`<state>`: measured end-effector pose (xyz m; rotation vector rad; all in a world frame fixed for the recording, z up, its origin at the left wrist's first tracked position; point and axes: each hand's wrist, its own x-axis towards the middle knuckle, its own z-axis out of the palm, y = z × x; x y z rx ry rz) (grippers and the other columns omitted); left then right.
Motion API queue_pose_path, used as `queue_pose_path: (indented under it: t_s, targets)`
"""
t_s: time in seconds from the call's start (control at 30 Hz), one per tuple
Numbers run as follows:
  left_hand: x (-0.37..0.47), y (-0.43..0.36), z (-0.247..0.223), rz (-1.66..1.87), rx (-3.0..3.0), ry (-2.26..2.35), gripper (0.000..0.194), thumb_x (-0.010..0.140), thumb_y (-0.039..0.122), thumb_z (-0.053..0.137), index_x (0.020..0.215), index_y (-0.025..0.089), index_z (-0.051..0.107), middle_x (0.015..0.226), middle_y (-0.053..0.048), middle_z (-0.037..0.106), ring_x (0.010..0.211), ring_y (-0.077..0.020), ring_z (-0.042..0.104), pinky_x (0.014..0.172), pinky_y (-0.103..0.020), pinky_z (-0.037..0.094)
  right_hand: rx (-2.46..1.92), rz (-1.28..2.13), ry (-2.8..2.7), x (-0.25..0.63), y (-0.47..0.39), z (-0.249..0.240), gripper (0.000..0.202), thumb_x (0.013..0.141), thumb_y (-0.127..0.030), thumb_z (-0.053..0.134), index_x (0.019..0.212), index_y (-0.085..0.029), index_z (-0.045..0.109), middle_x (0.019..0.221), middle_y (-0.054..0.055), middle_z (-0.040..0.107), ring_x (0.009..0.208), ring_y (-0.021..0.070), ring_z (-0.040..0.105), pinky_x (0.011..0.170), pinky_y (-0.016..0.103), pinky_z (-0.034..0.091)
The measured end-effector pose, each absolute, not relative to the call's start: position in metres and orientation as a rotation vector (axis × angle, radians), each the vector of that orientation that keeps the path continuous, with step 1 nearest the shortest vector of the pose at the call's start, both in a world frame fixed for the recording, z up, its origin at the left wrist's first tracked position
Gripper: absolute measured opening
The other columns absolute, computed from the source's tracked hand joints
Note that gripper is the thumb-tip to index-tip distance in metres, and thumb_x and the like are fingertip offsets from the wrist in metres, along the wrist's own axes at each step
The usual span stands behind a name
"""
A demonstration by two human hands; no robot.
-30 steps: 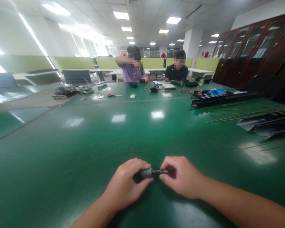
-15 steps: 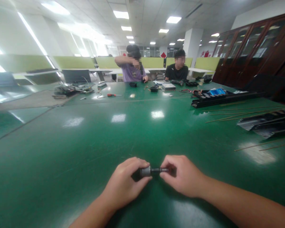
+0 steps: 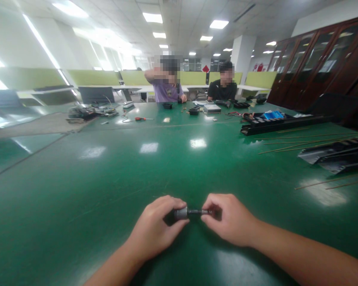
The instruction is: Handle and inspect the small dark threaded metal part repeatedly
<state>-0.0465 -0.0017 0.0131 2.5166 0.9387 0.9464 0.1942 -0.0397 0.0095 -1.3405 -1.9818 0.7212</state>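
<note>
Close in front of me, a small grey cylinder (image 3: 181, 213) lies between the thumb and fingers of my left hand (image 3: 158, 224). A thin dark shaft (image 3: 194, 211) runs from its right end to my right hand (image 3: 232, 220). The right thumb and fingertips are pinched around the shaft's far end, where a dark reddish part shows behind them. Both hands are low over the green table (image 3: 131, 178). My left palm hides the rear of the cylinder, and its exact kind cannot be made out.
Brass-coloured rods (image 3: 301, 143) and black metal channels (image 3: 340, 157) lie on the right. Far across are an orange-handled screwdriver (image 3: 141, 118), a white box (image 3: 211, 108) and tangled parts (image 3: 88, 112). Two people (image 3: 167, 91) sit at the far edge.
My left hand has shifted slightly left and away from me with the grey cylinder, so the gap to my right fingertips is a little wider. My right hand has hardly moved.
</note>
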Motion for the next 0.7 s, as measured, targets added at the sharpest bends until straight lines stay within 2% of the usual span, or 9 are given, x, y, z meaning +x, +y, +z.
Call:
queue_pose_path:
  t_s: [0.7]
  targets:
    - [-0.0484, 0.0011, 0.0137, 0.969, 2.534, 0.939, 0.023, 0.08, 0.019, 0.072, 0.103, 0.023, 0.066, 0.098, -0.002, 0.073, 0.089, -0.0165, 0.069, 0.081, -0.029, 0.057, -1.336, 0.711, -1.96, 0.1948, -0.0397, 0.0123, 0.001, 0.08, -0.021, 0.067, 0.08, -0.02, 0.067, 0.071, -0.001, 0.069, 0.063, 0.0139, 0.062, 0.061, 0.024, 0.042]
